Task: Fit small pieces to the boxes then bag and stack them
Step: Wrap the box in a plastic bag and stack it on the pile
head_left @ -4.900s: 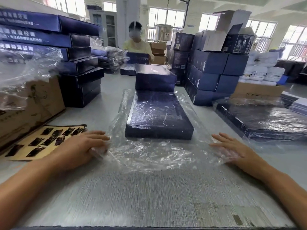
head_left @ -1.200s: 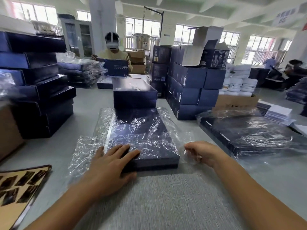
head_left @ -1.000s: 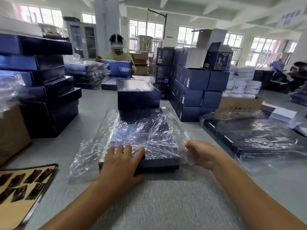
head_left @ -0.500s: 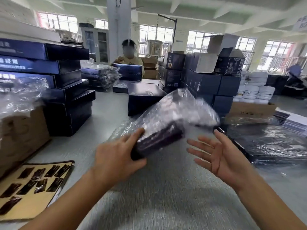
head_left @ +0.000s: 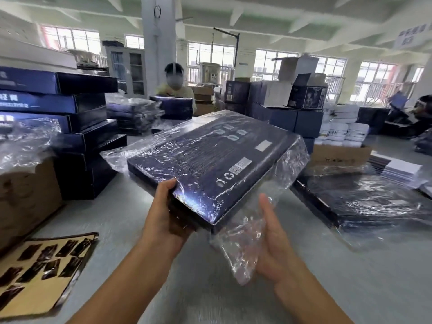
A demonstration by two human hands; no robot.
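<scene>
A flat dark blue box (head_left: pixel 210 160) inside a clear plastic bag is up in the air above the grey table (head_left: pixel 210 288), tilted, its printed underside facing me. My left hand (head_left: pixel 163 220) grips its near left corner, thumb on the top face. My right hand (head_left: pixel 271 251) is open, fingers straight, under the loose bag end (head_left: pixel 236 249) that hangs off the near edge. A tan sheet (head_left: pixel 42 274) with several small dark pieces lies at the lower left.
Bagged boxes (head_left: pixel 364 204) lie stacked on the right. Dark blue boxes (head_left: pixel 70 127) are piled on the left beside a carton (head_left: pixel 25 195). More boxes (head_left: pixel 280 113) stand behind. A person (head_left: pixel 174 87) works across the table.
The bagged box has gone from lying flat on the table to lifted and turned over in my left hand. My right hand let go of the bag side and now sits open under the loose end.
</scene>
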